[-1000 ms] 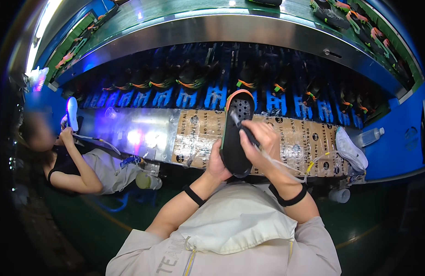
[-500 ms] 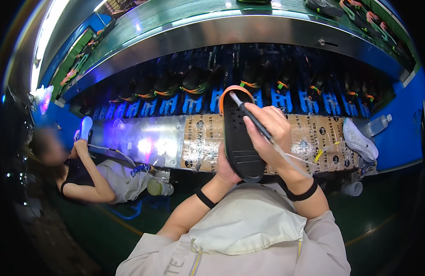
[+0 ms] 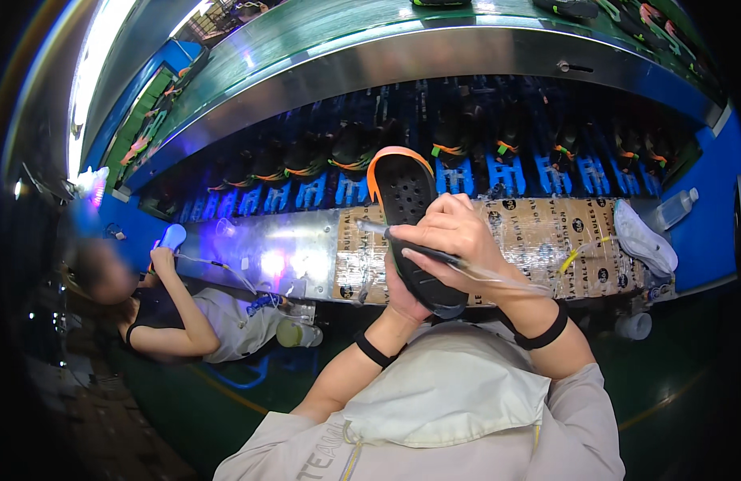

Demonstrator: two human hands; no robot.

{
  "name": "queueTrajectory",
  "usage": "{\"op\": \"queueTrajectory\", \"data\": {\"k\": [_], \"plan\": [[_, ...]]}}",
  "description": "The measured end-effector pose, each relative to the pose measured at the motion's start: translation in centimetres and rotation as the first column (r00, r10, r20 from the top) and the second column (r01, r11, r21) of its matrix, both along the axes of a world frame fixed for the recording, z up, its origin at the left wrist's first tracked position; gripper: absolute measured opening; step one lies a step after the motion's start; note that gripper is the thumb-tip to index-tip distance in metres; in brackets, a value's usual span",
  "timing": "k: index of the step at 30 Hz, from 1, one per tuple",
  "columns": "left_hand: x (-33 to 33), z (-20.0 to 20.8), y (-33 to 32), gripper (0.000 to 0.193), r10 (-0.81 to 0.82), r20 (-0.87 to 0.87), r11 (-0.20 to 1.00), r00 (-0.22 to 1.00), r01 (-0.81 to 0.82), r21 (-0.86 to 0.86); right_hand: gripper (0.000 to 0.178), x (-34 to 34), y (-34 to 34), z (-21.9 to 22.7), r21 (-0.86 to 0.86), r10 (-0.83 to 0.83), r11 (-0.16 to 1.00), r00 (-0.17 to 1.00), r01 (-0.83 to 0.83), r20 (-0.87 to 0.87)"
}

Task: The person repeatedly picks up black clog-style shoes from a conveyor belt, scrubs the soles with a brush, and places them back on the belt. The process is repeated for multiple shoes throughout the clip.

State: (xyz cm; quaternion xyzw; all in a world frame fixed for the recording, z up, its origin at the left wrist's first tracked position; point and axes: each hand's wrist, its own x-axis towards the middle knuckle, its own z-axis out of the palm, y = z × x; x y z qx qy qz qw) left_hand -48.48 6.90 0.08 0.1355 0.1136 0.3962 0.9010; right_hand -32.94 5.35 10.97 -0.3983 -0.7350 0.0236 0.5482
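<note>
My left hand (image 3: 404, 295) is wrapped round the lower end of a black shoe sole (image 3: 408, 195) with an orange raised rim at its far end and small holes in its upper face. The sole stands tilted above the bench, its lower end close to my body. In my right hand (image 3: 458, 240) is a black-handled brush (image 3: 422, 250) with a clear tube trailing from its back end. Its pale tip points left, out past the sole's left edge. The right hand covers part of the sole's middle.
Cardboard covers part of the bench (image 3: 547, 240), with bare metal at left. Dark shoe uppers (image 3: 454, 135) stand on blue holders (image 3: 454, 176) behind it. A white shoe-shaped piece (image 3: 644, 240) and a clear bottle (image 3: 676, 208) lie at right. A person (image 3: 174, 317) sits at left holding a blue sole (image 3: 174, 236).
The brush tip has left the sole's far end and swung down to the left, past its edge. The sole has tilted, its far end leaning left. The whole view has shifted slightly.
</note>
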Motion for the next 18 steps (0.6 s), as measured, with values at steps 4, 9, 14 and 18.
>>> {"op": "queueTrajectory", "data": {"k": [4,9,14,18], "plan": [[0.0,-0.8,0.3,0.086,-0.016,0.125,0.999,0.992,0.012,0.034,0.031,0.1,-0.1,-0.1,-0.017,-0.147,0.989,0.979,0.146,-0.143],[0.0,0.4,0.5,0.088,-0.006,0.112,1.0,0.994,0.005,0.01,0.033,0.2,-0.4,0.2,-0.058,0.029,0.998,1.0,-0.029,0.005],[0.2,0.7,0.6,0.086,0.089,-0.024,0.994,0.996,-0.087,0.064,0.031,-0.2,-0.6,0.0,0.023,-0.095,0.995,0.993,0.094,0.073],[-0.1,-0.3,1.1,0.09,0.041,0.066,0.989,0.997,-0.05,0.137,0.031,-0.3,-1.0,0.0,-0.031,0.116,0.993,0.993,-0.115,0.033]]}}
